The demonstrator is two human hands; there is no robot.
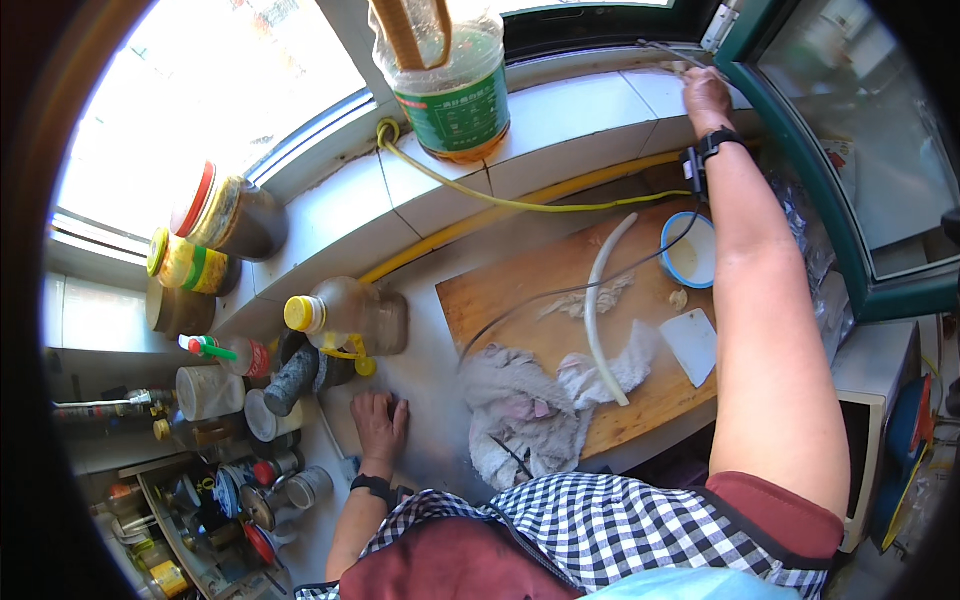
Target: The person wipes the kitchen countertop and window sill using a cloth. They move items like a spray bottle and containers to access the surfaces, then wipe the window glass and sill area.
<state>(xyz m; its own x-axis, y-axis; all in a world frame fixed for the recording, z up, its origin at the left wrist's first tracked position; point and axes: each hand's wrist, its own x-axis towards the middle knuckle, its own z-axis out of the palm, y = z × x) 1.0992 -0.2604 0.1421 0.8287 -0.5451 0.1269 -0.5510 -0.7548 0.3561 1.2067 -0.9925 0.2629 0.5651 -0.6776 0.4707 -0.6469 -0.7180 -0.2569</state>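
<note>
My right hand (pixel 707 94) reaches far out to the tiled window sill (pixel 600 112), at the corner by the green window frame. Its fingers are closed around the end of a thin stick-like thing (pixel 675 52), too small to name surely. My left hand (pixel 380 427) rests on the pale counter, fingers slightly bent, holding nothing that I can see. Between the arms lies a wooden board (pixel 525 300) with a crumpled grey cloth (pixel 517 405), a whitish hose (pixel 596 300), a white flat piece (pixel 690 347) and a blue-rimmed bowl (pixel 688 250).
A large plastic oil jug (pixel 461 97) and lidded glass jars (pixel 232 217) stand on the sill. A yellow-capped jug (pixel 360 315), a stone pestle (pixel 291 381) and several bottles are left of my left hand. A yellow cord (pixel 525 205) crosses toward my right wrist. The window sash (pixel 817 202) stands ajar.
</note>
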